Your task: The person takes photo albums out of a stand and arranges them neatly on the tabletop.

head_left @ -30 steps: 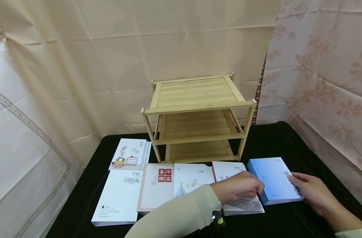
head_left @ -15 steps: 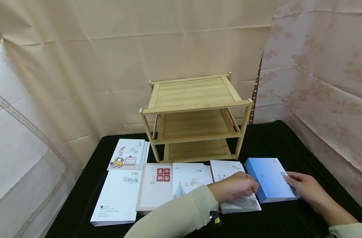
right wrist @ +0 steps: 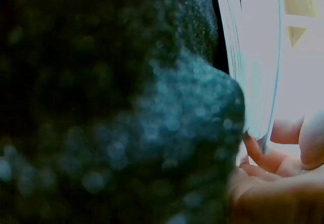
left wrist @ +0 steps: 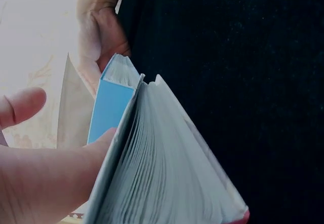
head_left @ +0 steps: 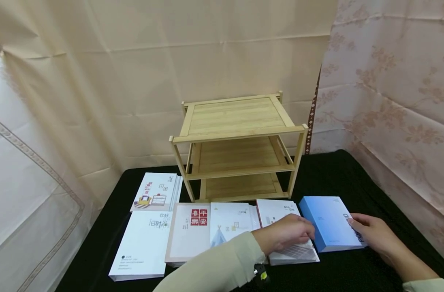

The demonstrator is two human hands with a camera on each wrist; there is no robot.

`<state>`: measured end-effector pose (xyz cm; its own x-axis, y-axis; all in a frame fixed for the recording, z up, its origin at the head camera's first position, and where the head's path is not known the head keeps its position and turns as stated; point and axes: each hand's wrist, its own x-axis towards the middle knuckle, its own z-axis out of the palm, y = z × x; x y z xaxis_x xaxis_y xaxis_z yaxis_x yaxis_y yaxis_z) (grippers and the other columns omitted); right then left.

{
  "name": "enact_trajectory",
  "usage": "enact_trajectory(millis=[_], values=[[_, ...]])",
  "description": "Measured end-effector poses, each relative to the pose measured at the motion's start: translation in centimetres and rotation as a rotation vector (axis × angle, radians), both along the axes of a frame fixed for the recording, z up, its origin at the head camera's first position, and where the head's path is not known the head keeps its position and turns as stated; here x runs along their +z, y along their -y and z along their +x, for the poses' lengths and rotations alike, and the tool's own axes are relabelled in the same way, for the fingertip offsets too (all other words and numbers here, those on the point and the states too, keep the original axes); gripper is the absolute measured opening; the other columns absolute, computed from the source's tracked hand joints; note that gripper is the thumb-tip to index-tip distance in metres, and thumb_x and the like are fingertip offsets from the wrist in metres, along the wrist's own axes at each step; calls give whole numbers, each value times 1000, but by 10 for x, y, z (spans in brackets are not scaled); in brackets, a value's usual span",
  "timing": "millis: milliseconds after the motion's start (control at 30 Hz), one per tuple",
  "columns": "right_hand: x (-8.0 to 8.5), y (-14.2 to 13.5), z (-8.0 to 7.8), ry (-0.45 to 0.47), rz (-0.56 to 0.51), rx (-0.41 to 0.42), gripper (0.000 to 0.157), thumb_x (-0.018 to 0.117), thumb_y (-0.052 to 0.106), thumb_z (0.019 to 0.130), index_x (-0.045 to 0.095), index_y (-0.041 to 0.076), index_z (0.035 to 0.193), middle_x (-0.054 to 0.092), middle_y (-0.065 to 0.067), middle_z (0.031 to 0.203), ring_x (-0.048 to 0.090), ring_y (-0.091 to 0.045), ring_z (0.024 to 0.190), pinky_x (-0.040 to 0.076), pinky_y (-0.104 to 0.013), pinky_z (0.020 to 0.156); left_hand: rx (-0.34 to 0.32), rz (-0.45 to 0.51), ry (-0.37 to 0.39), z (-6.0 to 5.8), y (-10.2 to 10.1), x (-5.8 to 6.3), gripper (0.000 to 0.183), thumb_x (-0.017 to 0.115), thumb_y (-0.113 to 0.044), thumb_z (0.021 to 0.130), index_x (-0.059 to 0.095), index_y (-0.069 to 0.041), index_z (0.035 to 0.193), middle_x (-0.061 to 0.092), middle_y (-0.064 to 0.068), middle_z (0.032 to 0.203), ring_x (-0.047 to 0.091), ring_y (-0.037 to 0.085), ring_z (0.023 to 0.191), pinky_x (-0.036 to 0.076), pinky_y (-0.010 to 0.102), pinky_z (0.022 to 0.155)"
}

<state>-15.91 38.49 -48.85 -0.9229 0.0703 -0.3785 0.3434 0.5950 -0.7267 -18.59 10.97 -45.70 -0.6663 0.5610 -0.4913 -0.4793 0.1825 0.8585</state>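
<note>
A thick blue book (head_left: pixel 331 227) with dark lettering lies at the right end of the front row. My right hand (head_left: pixel 378 235) grips its right edge, thumb on the cover and fingers underneath; the right wrist view shows those fingers (right wrist: pixel 273 158) at the page edges. My left hand (head_left: pixel 289 233) rests over a white book (head_left: pixel 276 209) with a red spine edge, close to the blue spine. In the left wrist view its thumb and a finger stand apart, near the blue book (left wrist: pixel 109 110) and the fanned pages of the white book (left wrist: pixel 167 158).
Left of my hands lie a tent-print book (head_left: pixel 231 219), a pale book with red squares (head_left: pixel 189 235) and a white book (head_left: pixel 141 247), with a stack (head_left: pixel 156 192) behind. A three-tier wooden shelf (head_left: pixel 236 117) stands at the back of the black cloth (head_left: pixel 327 174).
The head view has shifted slightly. My right hand sits a little farther left over the blue book, covering more of its lettering. The left hand stays at the white book.
</note>
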Motion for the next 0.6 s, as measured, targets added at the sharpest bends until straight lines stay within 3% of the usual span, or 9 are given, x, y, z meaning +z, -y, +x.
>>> enact_trajectory(millis=[133, 300, 467, 600], values=[[3, 3, 0, -23, 40, 9, 68, 44, 40, 109, 33, -11, 152, 61, -26, 127, 64, -25, 99, 53, -31, 74, 8, -5, 1, 2, 2, 4, 42, 64, 2, 86, 63, 1, 128, 66, 10, 119, 63, 28, 118, 48, 47, 114], [8, 3, 2, -60, 158, -9, 68, 52, 45, 106, 45, -10, 146, 60, -32, 126, 64, -30, 99, 51, -35, 73, -26, -31, -86, 9, 15, 12, 45, 66, -4, 87, 64, -5, 132, 68, 7, 121, 64, 22, 112, 51, 44, 109], [12, 3, 3, -70, 252, -4, 65, 58, 45, 103, 54, -9, 139, 60, -35, 125, 64, -36, 100, 50, -45, 77, -78, -82, -249, 15, 53, 24, 40, 68, -10, 87, 69, -13, 127, 68, 2, 123, 62, 13, 105, 54, 38, 98], [16, 4, 2, -76, 304, 20, 59, 62, 41, 101, 60, -8, 133, 65, -30, 115, 65, -35, 97, 51, -46, 76, -94, -118, -402, 12, 97, 33, 39, 70, -14, 88, 69, -11, 128, 69, 5, 127, 64, 15, 110, 53, 42, 101]])
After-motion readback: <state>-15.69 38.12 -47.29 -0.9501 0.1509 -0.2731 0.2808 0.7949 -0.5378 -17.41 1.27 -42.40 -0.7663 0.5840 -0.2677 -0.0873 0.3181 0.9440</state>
